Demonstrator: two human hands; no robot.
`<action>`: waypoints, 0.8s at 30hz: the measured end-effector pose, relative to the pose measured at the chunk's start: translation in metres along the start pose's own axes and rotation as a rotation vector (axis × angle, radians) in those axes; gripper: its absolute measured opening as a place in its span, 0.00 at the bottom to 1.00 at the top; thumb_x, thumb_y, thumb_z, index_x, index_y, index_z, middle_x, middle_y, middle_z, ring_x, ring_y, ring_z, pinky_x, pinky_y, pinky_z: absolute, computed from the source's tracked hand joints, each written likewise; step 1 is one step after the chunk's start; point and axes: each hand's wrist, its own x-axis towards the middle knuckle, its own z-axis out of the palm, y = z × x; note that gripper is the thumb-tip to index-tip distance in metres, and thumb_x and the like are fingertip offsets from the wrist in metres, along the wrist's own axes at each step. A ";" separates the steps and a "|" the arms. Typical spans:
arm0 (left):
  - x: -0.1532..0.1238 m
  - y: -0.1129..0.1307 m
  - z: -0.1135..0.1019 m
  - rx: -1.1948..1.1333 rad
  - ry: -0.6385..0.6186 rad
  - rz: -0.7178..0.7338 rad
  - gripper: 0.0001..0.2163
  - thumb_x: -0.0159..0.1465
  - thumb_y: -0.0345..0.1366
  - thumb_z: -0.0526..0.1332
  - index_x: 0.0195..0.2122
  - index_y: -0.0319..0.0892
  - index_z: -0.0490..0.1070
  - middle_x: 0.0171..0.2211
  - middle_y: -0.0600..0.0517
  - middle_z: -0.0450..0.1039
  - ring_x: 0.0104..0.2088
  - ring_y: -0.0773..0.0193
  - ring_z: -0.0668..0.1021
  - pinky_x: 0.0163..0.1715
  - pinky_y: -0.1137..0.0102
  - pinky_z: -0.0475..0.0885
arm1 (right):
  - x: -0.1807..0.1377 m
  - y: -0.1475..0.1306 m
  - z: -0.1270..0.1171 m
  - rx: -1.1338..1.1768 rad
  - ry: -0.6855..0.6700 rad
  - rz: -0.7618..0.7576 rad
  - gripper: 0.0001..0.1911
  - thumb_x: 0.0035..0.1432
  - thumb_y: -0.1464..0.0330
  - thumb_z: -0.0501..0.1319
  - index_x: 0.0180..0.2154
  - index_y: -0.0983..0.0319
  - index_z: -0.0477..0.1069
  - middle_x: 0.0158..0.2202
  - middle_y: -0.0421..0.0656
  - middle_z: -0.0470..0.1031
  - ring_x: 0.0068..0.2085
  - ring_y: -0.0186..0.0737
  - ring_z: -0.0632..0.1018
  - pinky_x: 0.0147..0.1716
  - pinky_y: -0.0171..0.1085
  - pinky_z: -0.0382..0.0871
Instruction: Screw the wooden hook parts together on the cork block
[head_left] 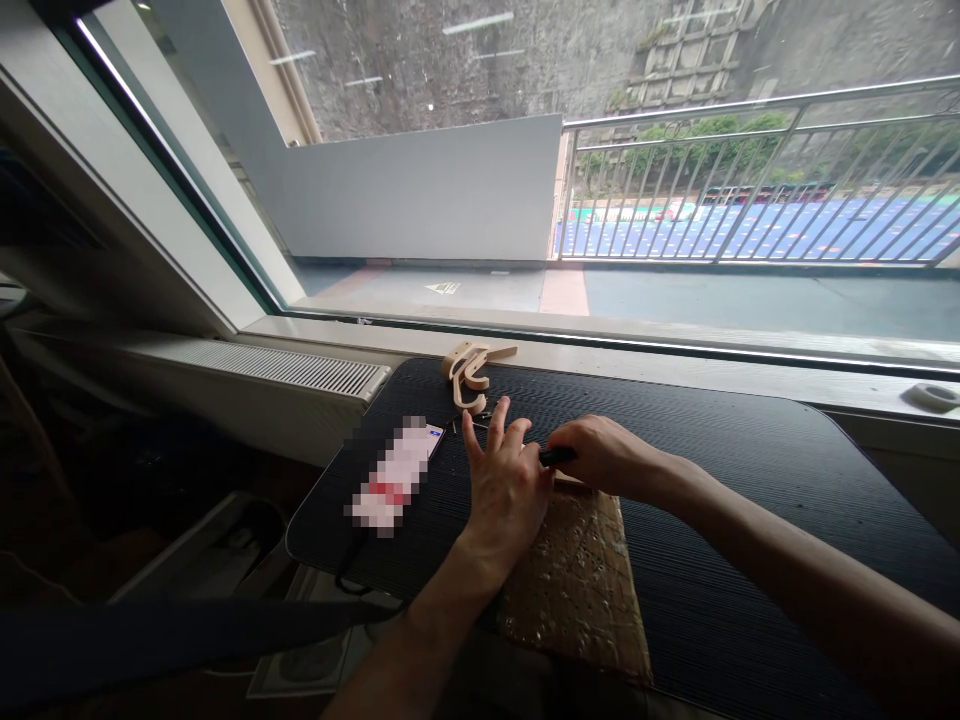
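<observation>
My right hand [600, 452] is closed around a short black handle [556, 456], whose working end is hidden behind my left hand [511, 485]. The outer fingers of my left hand are spread and raised. Its thumb and index finger bend inward at the handle's end, and what they pinch is hidden. A strip of pale wood [574, 481] shows under my right hand, on top of a worn, scratched brown board [577, 580]. Beyond my left fingertips lie several curved pale wooden hooks [469, 375], with small dark pieces [480, 420] beside them.
A phone [397, 475] with a blurred screen lies left of my left hand on the black tabletop [720, 460]. The table stands against a windowsill [600, 362], with a slatted radiator [300, 360] at the left. A round pale object [930, 397] sits on the sill at right.
</observation>
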 end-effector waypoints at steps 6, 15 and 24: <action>-0.002 0.002 0.007 0.023 0.032 -0.033 0.07 0.62 0.37 0.56 0.32 0.43 0.72 0.48 0.44 0.70 0.63 0.44 0.55 0.60 0.42 0.30 | 0.000 0.003 -0.002 -0.015 -0.030 -0.011 0.10 0.53 0.65 0.59 0.26 0.62 0.74 0.21 0.41 0.72 0.22 0.29 0.64 0.23 0.32 0.50; -0.001 0.010 0.011 0.065 0.048 -0.083 0.08 0.63 0.36 0.55 0.31 0.43 0.72 0.46 0.48 0.72 0.63 0.47 0.56 0.60 0.40 0.35 | -0.003 0.004 -0.004 -0.025 -0.065 -0.023 0.08 0.52 0.68 0.58 0.28 0.61 0.75 0.24 0.43 0.75 0.25 0.32 0.69 0.24 0.33 0.51; 0.000 0.012 0.010 0.089 0.034 -0.089 0.04 0.59 0.34 0.59 0.29 0.43 0.72 0.45 0.48 0.72 0.63 0.46 0.57 0.61 0.40 0.37 | -0.006 0.003 -0.007 -0.013 -0.073 -0.071 0.06 0.50 0.70 0.58 0.27 0.60 0.74 0.28 0.42 0.76 0.30 0.36 0.72 0.27 0.33 0.54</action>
